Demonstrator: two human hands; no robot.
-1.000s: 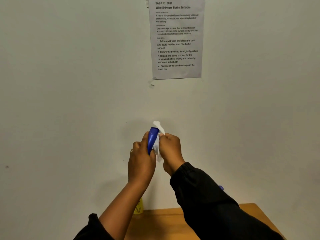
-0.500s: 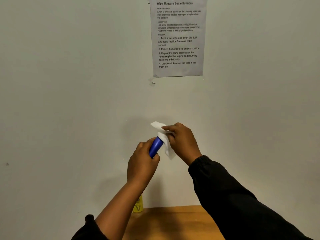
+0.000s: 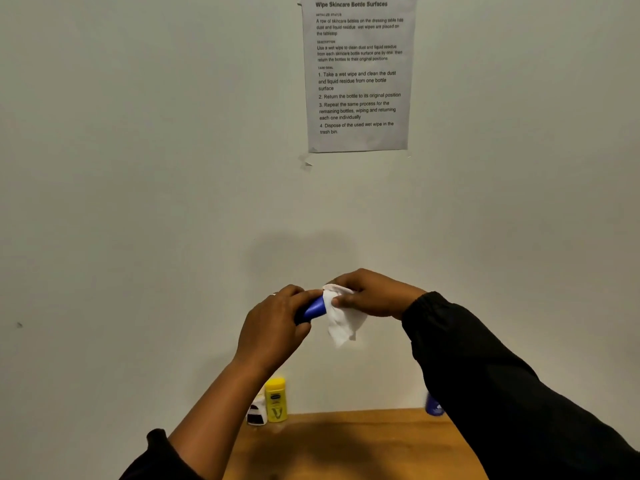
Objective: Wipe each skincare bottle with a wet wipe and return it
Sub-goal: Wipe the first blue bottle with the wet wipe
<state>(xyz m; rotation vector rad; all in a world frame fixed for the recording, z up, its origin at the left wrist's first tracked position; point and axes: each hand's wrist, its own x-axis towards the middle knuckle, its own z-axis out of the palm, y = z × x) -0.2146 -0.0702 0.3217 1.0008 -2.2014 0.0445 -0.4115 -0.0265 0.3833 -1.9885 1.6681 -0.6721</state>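
Note:
My left hand (image 3: 273, 327) grips a blue bottle (image 3: 314, 309), held up in front of the wall and tilted with its free end pointing right. My right hand (image 3: 372, 294) pinches a white wet wipe (image 3: 343, 317) over that end, and the wipe's loose part hangs below. Most of the bottle is hidden inside my left fist and under the wipe.
On the wooden table (image 3: 346, 445) against the wall stand a yellow bottle (image 3: 276, 400) and a small white container (image 3: 257, 412) to its left. A blue bottle (image 3: 433, 407) peeks out behind my right sleeve. A printed task sheet (image 3: 358, 74) hangs on the wall above.
The bottle has tipped from near upright to almost lying sideways. My right hand with the wipe slid from its side to its end. The view dropped, showing more table and bottles.

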